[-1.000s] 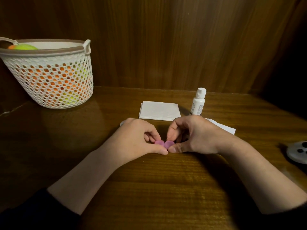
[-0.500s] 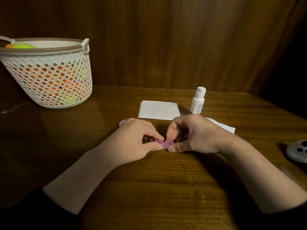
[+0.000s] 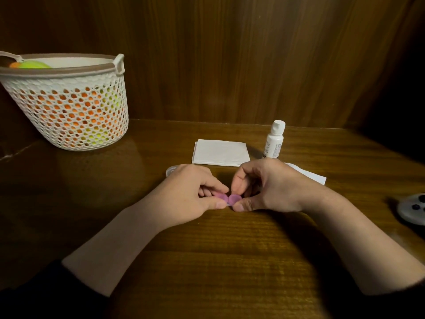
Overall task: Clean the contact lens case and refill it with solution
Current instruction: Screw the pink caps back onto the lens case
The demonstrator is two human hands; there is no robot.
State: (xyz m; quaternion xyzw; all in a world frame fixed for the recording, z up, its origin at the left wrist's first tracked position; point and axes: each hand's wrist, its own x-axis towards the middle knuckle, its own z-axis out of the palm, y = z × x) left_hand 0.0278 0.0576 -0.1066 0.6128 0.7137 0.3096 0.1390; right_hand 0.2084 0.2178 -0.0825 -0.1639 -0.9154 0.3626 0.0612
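1. Your left hand (image 3: 190, 192) and right hand (image 3: 269, 187) meet at the centre of the frame on the dark wooden counter (image 3: 218, 261). Each pinches one of the two round pink-purple caps of the small contact lens case (image 3: 228, 199), thumb on the near side, fingers curled over the far side.
2. The case sits low between your thumbs, just in front of the folded white paper napkin (image 3: 220, 152). I cannot tell whether it touches the wood.
3. The caps look closed, so I judge you are at the opening step: nothing is cleaned or refilled yet.
4. The white plastic solution bottle (image 3: 274, 140), capped and upright, stands right of the napkin, just behind your right hand. Lifting that hand back carelessly could knock it over.
5. Twisting both caps together may flip the light case, or let a loose cap skid off across the glossy counter.
6. A second white tissue (image 3: 308, 176) lies partly hidden under your right wrist; dragging the wrist would pull it along.
7. The white lattice plastic basket (image 3: 69, 107) at the upper left and the grey disc (image 3: 412, 209) at the right edge are well apart from the work.
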